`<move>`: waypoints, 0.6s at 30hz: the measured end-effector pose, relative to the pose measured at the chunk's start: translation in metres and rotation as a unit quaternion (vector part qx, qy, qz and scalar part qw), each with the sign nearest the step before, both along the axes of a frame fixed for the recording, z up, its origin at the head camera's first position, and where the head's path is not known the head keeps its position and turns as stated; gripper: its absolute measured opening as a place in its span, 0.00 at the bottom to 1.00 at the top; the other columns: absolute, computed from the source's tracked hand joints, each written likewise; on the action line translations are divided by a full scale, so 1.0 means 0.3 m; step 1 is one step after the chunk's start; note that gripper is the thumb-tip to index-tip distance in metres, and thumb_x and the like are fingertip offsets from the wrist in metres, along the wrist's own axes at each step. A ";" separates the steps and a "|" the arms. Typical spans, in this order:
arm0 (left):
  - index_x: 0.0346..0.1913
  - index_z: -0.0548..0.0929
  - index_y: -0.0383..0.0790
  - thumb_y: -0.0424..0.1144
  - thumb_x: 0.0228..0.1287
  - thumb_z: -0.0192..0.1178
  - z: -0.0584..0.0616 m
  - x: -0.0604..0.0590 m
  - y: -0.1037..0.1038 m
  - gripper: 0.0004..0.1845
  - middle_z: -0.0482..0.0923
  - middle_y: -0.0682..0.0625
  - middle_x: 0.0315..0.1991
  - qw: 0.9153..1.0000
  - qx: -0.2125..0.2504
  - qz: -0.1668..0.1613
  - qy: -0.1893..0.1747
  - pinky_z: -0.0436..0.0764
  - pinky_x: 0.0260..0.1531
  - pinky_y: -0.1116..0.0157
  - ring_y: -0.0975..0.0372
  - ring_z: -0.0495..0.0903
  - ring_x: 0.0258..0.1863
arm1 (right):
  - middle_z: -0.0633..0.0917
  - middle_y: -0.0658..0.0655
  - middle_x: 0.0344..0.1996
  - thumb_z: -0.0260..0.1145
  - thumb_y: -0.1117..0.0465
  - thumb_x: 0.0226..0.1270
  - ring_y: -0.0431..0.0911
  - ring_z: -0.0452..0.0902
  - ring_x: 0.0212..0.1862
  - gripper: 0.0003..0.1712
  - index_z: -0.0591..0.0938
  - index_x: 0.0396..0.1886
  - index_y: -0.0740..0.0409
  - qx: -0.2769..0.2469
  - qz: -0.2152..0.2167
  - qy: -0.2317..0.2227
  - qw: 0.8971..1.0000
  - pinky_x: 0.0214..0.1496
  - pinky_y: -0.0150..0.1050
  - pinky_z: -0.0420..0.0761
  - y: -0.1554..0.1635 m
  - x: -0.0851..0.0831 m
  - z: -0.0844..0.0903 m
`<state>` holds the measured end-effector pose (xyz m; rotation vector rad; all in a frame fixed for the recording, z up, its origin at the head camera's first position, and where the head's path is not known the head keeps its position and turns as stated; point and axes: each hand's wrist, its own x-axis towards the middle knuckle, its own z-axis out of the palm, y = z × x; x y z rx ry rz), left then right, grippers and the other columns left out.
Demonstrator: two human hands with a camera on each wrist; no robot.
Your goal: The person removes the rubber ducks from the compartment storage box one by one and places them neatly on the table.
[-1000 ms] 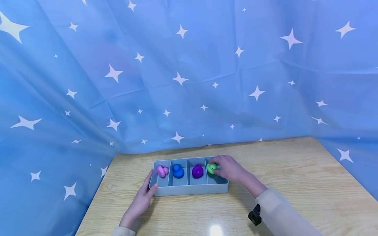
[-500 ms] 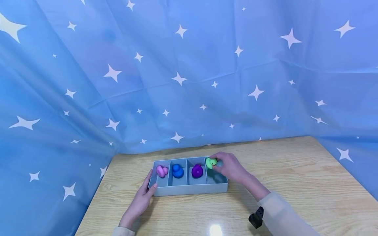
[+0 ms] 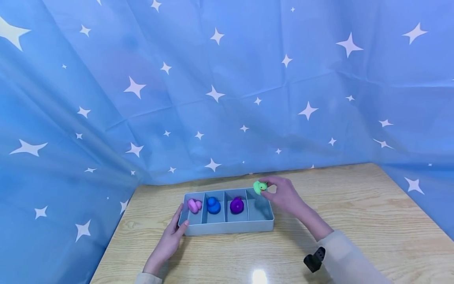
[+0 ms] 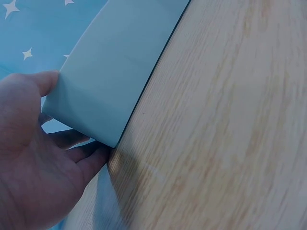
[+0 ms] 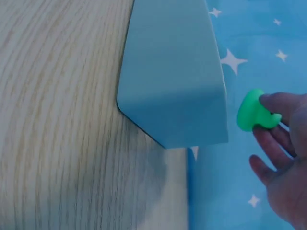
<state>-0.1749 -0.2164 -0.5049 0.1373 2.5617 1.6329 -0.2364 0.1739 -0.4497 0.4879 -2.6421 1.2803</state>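
One right hand (image 3: 286, 196) pinches a small green toy duck (image 3: 259, 187), its grip clamped on the toy between thumb and fingers. The duck sits right at the fingertips, on the left side of the grip, held up in the air. Its body pokes out past the fingers to the left, while its head is turned toward the palm. It is bright, smooth and rounded, with a dark eye and an orange beak. The right wrist view shows its plain green side and a gap between it and the tray.

Below the grip and reaching away to its left is a long blue-grey tray (image 3: 230, 228) with four compartments in a row. The rightmost is the one nearest the grip. Farther left, one per compartment, lie a purple toy (image 3: 237, 205), a blue toy (image 3: 213, 205) and a pink toy (image 3: 194, 206).

Farthest left of the grip, the left hand (image 3: 169, 236) holds the tray's other end, thumb at the near corner. Around everything spreads a pale wooden tabletop (image 3: 340, 201), backed by blue cloth (image 3: 191, 47) printed with white stars.
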 end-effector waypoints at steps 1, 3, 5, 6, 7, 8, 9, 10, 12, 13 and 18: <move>0.84 0.47 0.43 0.43 0.82 0.51 0.000 0.000 -0.001 0.36 0.41 0.33 0.81 1.000 0.000 0.000 0.000 0.50 0.76 0.46 0.40 0.43 0.79 | 0.88 0.56 0.45 0.74 0.69 0.63 0.53 0.82 0.48 0.22 0.85 0.57 0.63 0.002 -0.005 0.006 1.000 0.53 0.56 0.82 0.004 -0.002 0.001; 0.84 0.47 0.43 0.43 0.82 0.51 0.002 0.000 -0.002 0.36 0.41 0.33 0.81 1.000 0.000 0.000 -0.002 0.50 0.76 0.45 0.40 0.42 0.79 | 0.88 0.57 0.46 0.75 0.69 0.61 0.54 0.82 0.47 0.21 0.86 0.55 0.63 0.004 -0.013 0.022 1.000 0.52 0.55 0.83 0.014 -0.002 0.005; 0.84 0.47 0.43 0.43 0.82 0.51 0.002 0.001 -0.003 0.36 0.41 0.33 0.81 1.000 -0.001 0.000 -0.002 0.50 0.76 0.45 0.40 0.42 0.79 | 0.88 0.58 0.46 0.75 0.70 0.61 0.54 0.82 0.46 0.20 0.86 0.54 0.63 0.006 -0.019 0.036 0.999 0.51 0.54 0.83 0.028 -0.005 0.004; 0.84 0.47 0.43 0.42 0.82 0.51 0.002 0.001 -0.003 0.36 0.41 0.33 0.81 1.000 -0.001 0.000 -0.002 0.50 0.76 0.45 0.40 0.42 0.79 | 0.88 0.59 0.46 0.75 0.70 0.61 0.55 0.82 0.46 0.20 0.86 0.53 0.64 0.006 -0.023 0.042 0.999 0.50 0.54 0.83 0.037 -0.007 0.002; 0.84 0.47 0.43 0.42 0.82 0.51 0.002 0.001 -0.003 0.36 0.41 0.33 0.81 1.000 -0.001 0.000 -0.003 0.50 0.76 0.45 0.40 0.42 0.79 | 0.88 0.59 0.46 0.76 0.70 0.60 0.56 0.82 0.46 0.20 0.87 0.53 0.64 0.005 -0.026 0.048 0.999 0.50 0.54 0.83 0.047 -0.009 -0.001; 0.84 0.47 0.43 0.42 0.82 0.51 0.002 0.001 -0.003 0.36 0.41 0.33 0.81 1.000 0.001 0.001 -0.003 0.50 0.76 0.45 0.40 0.42 0.79 | 0.87 0.60 0.46 0.76 0.70 0.60 0.57 0.82 0.46 0.19 0.87 0.53 0.64 0.006 -0.030 0.051 0.998 0.49 0.55 0.83 0.057 -0.009 -0.003; 0.84 0.47 0.43 0.42 0.82 0.51 0.002 0.000 -0.003 0.36 0.40 0.33 0.81 1.000 0.002 0.000 -0.003 0.50 0.76 0.45 0.40 0.42 0.79 | 0.87 0.60 0.45 0.76 0.70 0.60 0.58 0.82 0.45 0.19 0.87 0.53 0.64 0.006 -0.034 0.053 0.998 0.49 0.55 0.83 0.069 -0.011 -0.007; 0.84 0.47 0.43 0.42 0.82 0.51 0.001 -0.001 -0.002 0.36 0.40 0.33 0.81 1.000 0.003 0.000 -0.003 0.50 0.76 0.45 0.40 0.42 0.79 | 0.87 0.60 0.45 0.76 0.70 0.60 0.58 0.82 0.45 0.19 0.86 0.53 0.65 0.006 -0.038 0.053 0.998 0.49 0.55 0.83 0.081 -0.013 -0.013; 0.84 0.47 0.43 0.43 0.82 0.51 0.000 -0.002 -0.001 0.36 0.40 0.32 0.81 1.000 0.006 0.000 -0.003 0.49 0.76 0.45 0.40 0.42 0.79 | 0.87 0.60 0.46 0.76 0.70 0.61 0.57 0.81 0.45 0.20 0.86 0.54 0.65 0.008 -0.046 0.049 0.998 0.49 0.56 0.83 0.106 -0.015 -0.024; 0.84 0.47 0.43 0.42 0.82 0.51 -0.001 -0.003 -0.001 0.36 0.40 0.32 0.81 1.000 0.008 -0.001 -0.003 0.49 0.76 0.45 0.40 0.42 0.79 | 0.86 0.60 0.45 0.76 0.70 0.61 0.57 0.81 0.45 0.20 0.86 0.54 0.65 0.009 -0.049 0.045 0.998 0.49 0.56 0.83 0.117 -0.016 -0.030; 0.84 0.48 0.42 0.41 0.82 0.51 -0.002 -0.005 -0.002 0.36 0.40 0.32 0.81 1.000 0.018 -0.002 -0.004 0.48 0.76 0.45 0.40 0.41 0.79 | 0.86 0.62 0.47 0.75 0.70 0.61 0.57 0.81 0.46 0.21 0.85 0.55 0.67 0.008 -0.060 0.029 0.998 0.49 0.59 0.84 0.166 -0.024 -0.061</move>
